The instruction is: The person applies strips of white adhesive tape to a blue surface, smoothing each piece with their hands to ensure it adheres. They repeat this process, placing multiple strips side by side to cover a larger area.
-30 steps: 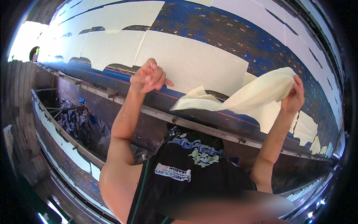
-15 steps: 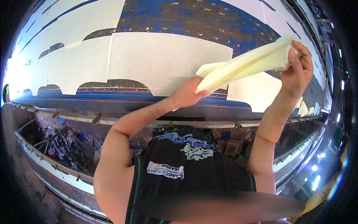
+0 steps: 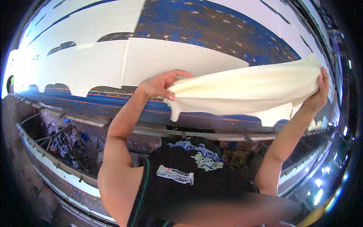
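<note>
A pale cream fabric panel is stretched between my two hands above a long printing table. My left hand pinches its gathered left end, and a loose corner hangs below the fingers. At the right end, my right hand grips the edge with fingers bent over it. The cloth sags softly along its lower edge, with folds running lengthwise. Beneath and behind it, a white cut fabric panel lies flat, its right part hidden by the held cloth.
More white panels lie side by side on the blue and brown paint-stained table. A rail runs along the near edge. Behind me is another long table, and crumpled scraps lie low at the left.
The cloth has gone from a bunched, slanting strip to a wider, nearly level spread. My left hand moved left; my right hand moved right and lower.
</note>
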The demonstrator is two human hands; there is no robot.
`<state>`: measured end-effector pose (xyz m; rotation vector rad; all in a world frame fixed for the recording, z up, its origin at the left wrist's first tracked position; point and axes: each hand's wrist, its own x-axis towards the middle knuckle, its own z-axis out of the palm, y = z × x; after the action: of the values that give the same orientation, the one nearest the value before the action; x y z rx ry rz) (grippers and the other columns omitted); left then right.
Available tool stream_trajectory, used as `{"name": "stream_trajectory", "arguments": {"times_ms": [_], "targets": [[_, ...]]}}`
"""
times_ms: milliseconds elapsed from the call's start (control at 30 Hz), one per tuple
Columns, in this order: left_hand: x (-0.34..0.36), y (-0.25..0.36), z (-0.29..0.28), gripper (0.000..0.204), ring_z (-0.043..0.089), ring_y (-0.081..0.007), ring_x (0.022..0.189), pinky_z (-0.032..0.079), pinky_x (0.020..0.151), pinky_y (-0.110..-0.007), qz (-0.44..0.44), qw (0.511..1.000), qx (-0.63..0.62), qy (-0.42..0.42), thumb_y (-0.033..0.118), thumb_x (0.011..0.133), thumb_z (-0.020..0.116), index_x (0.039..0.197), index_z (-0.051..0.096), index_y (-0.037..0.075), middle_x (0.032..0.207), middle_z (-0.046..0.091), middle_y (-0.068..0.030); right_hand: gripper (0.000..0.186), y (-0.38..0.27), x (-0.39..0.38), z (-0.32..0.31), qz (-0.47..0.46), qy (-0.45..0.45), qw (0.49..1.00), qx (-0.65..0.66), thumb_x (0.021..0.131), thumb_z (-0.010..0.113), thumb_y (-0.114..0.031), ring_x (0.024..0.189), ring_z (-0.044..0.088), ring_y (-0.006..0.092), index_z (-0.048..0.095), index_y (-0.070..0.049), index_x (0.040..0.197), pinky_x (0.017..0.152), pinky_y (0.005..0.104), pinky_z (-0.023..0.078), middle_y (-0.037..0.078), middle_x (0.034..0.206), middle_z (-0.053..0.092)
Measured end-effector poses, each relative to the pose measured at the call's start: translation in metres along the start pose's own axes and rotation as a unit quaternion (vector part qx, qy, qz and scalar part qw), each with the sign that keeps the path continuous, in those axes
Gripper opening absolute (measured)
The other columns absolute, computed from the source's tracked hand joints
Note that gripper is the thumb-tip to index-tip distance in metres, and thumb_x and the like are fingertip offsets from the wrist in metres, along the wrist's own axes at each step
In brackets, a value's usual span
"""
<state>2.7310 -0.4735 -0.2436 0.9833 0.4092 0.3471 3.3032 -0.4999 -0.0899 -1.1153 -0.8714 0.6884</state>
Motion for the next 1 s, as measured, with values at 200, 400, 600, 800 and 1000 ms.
{"name": "stream_trajectory", "arguments": {"times_ms": [200,400,600,800,1000], "targets": [[-0.066,0.082,-0.080,0.077,0.071,-0.0155,0.112,0.056,0.102,-0.032,0.022,0.962,0.200,0.182,0.014,0.090,0.089,0.158,0.053,0.007,0.126,0.076,-0.0078,0.028,0.126,0.013,0.014,0.186,-0.068,0.980,-0.022,0.104,0.073,-0.010,0.103,0.073,0.0130,0.073,-0.004,0.131,0.089,0.0269,0.060,0.007,0.118,0.077],[-0.031,0.092,-0.146,0.057,0.070,-0.0130,0.105,0.057,0.092,-0.031,-0.103,0.869,0.381,0.298,0.013,0.096,0.082,0.149,0.063,0.009,0.123,0.076,-0.0037,0.035,0.261,0.010,0.070,0.265,-0.124,0.940,-0.175,0.105,0.073,-0.012,0.102,0.065,0.0067,0.073,-0.010,0.140,0.088,0.0192,0.050,0.000,0.125,0.074],[0.033,0.109,-0.195,0.028,0.065,-0.0089,0.090,0.054,0.080,-0.027,-0.121,0.791,0.487,0.349,0.017,0.100,0.079,0.126,0.077,0.007,0.105,0.078,-0.0018,0.041,0.309,0.074,0.090,0.247,-0.099,0.951,-0.158,0.106,0.072,-0.011,0.111,0.067,0.0110,0.068,-0.010,0.147,0.095,0.0254,0.052,0.004,0.136,0.073],[0.097,0.105,-0.298,0.019,0.064,-0.0075,0.079,0.052,0.073,-0.028,-0.097,0.773,0.453,0.433,0.020,0.101,0.081,0.111,0.078,0.004,0.084,0.072,0.0000,0.046,0.398,0.147,0.095,0.227,-0.093,0.955,-0.168,0.105,0.074,-0.012,0.112,0.067,0.0129,0.066,-0.010,0.150,0.097,0.0268,0.052,0.006,0.137,0.072],[0.156,0.107,-0.381,0.025,0.064,-0.0064,0.081,0.051,0.075,-0.025,0.037,0.798,0.335,0.500,0.016,0.105,0.076,0.124,0.069,0.004,0.086,0.073,0.0021,0.047,0.447,0.197,0.100,0.242,-0.111,0.951,-0.160,0.105,0.074,-0.016,0.117,0.065,0.0132,0.065,-0.012,0.151,0.101,0.0275,0.050,0.005,0.141,0.070]]}}
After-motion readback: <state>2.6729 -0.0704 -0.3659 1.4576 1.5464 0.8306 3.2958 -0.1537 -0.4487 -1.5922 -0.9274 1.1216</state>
